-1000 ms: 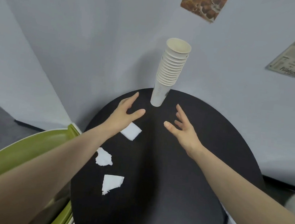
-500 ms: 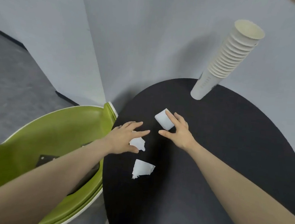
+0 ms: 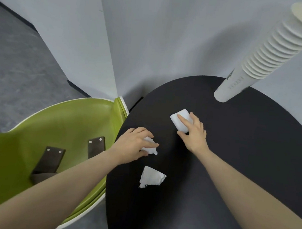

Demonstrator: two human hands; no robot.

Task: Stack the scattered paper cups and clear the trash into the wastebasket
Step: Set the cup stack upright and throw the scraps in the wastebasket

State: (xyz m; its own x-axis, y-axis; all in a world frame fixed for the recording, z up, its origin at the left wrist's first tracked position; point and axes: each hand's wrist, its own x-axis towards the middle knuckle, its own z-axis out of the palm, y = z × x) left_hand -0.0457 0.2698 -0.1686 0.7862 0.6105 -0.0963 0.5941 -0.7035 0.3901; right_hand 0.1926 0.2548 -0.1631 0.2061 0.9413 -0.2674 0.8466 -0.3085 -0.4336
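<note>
A tall stack of white paper cups [image 3: 264, 56] stands at the far edge of the round black table [image 3: 243, 159]. Three white paper scraps lie on the table's left part. My left hand [image 3: 132, 146] curls over the middle scrap [image 3: 151, 147] and pinches it between thumb and fingers. My right hand [image 3: 194, 134] lies on the far scrap [image 3: 180, 117], index finger stretched across it and thumb at its near edge. The nearest scrap [image 3: 151, 177], torn and triangular, lies untouched below both hands. No wastebasket is in view.
A green shell chair [image 3: 57, 133] with two dark brackets stands close against the table's left edge. Pale grey walls meet in a corner right behind the table. Grey floor shows at the left.
Both hands left the cup stack and came down to the scraps. My left hand closed on the middle scrap, my right settled on the far one. The view swung left and down.
</note>
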